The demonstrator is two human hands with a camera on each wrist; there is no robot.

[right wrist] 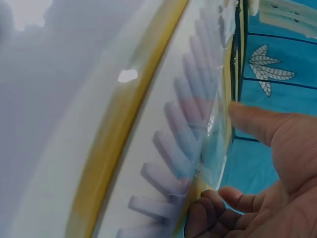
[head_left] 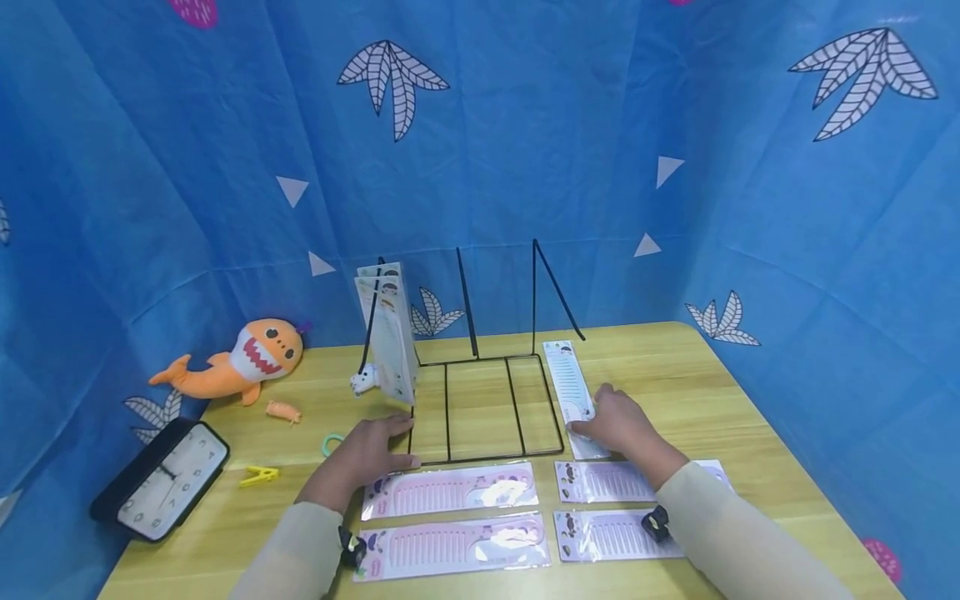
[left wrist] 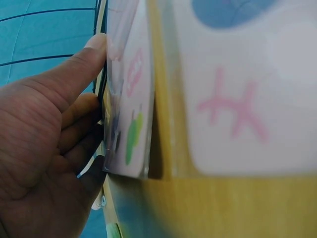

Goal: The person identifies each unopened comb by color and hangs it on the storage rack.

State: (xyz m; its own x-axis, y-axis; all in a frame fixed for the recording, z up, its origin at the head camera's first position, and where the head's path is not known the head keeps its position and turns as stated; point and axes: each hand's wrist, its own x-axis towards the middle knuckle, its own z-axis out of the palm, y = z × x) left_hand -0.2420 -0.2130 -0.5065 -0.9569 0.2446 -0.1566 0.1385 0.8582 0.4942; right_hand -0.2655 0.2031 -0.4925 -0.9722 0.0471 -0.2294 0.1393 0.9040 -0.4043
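While right hand [head_left: 617, 422] grips comb pack [head_left: 573, 392], left hand [head_left: 365, 454] steadies wire rack [head_left: 480, 408]

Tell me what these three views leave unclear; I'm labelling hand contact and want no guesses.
- Head view: the right hand covers the near end of the white packaged comb, so its grip is hidden.
- Head view: the left hand lies by the black wire rack; contact with the wire is too small to tell.
- Right wrist view: the packaged comb is blurred, its print unreadable.
- Left wrist view: the pink comb package is blurred and cut off by the frame's top edge.
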